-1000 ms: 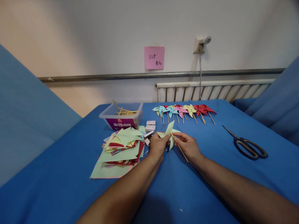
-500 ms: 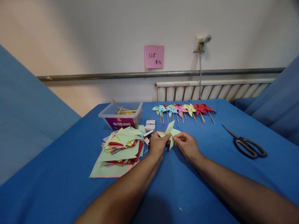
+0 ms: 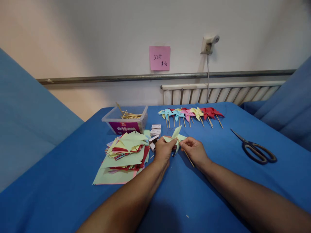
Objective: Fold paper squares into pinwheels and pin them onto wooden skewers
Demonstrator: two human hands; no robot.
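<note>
While two bare hands are meeting over the middle of a blue-covered table, they are holding a pale green pinwheel and its thin wooden stick between them. The left hand is gripping the pinwheel narrowly, its thumb pressing on top near the centre and its fingers tucking underneath, seemingly to steady the paper while most of the blades are standing free. The right hand is pinching the stick close to the pinwheel; the rest of the stick is slanting down towards the wearer, probably so that its top is lining up with the centre. Whether the two are joined is not showing clearly.

Just beside the left hand, small boxes are sitting in a cluster, one of them lying open, perhaps for easy reach. Farther left, coloured paper is lying in a loose heap, and behind it a clear tub is containing loose sticks, so supplies appear to be sharing one side.

Beyond the hands, a row of pinwheels is lying near the table's far edge, likely out of harm's way. Well to the right, scissors are resting, tips pointing away, handles facing nearer.
</note>
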